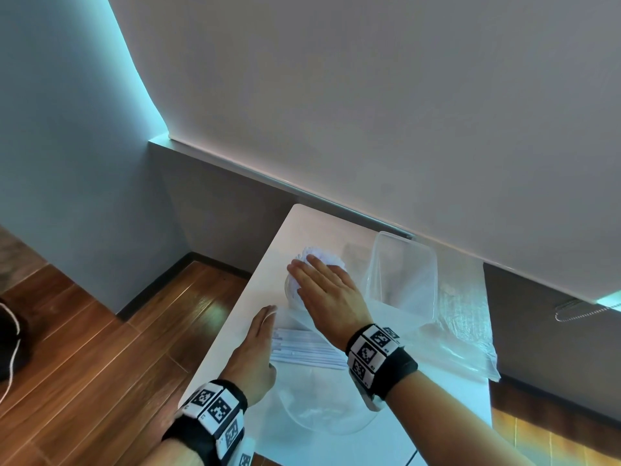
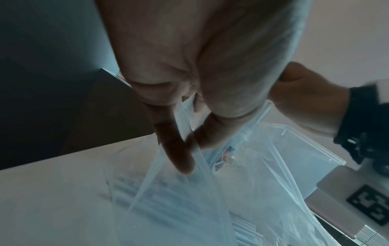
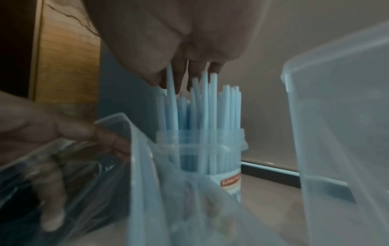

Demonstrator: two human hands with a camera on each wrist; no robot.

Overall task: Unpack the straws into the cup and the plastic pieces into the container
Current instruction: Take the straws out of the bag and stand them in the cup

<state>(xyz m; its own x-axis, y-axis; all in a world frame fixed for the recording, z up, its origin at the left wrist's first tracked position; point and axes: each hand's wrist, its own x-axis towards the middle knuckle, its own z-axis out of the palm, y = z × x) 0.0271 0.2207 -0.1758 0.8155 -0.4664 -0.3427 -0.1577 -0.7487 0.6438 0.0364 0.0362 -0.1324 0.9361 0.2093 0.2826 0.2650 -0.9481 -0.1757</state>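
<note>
A clear cup (image 1: 288,288) (image 3: 210,158) stands on the white table (image 1: 235,338), packed with upright pale blue straws (image 1: 322,255) (image 3: 202,108). My right hand (image 1: 302,274) (image 3: 185,79) lies flat on their tops, fingers straight. More straws (image 1: 302,348) (image 2: 147,199) lie inside a clear plastic bag (image 1: 292,317) (image 2: 189,199) nearer to me. My left hand (image 1: 268,312) (image 2: 189,144) pinches the bag's open edge. The clear rectangular container (image 1: 403,274) (image 2: 305,149) (image 3: 341,124) stands to the right of the cup. I cannot make out any plastic pieces in it.
Crumpled clear plastic wrapping (image 1: 463,324) lies to the right of the container. A clear round plastic piece (image 1: 322,418) sits near the table's front. The table's left edge drops to a wooden floor (image 1: 100,348). A wall (image 1: 369,129) runs close behind.
</note>
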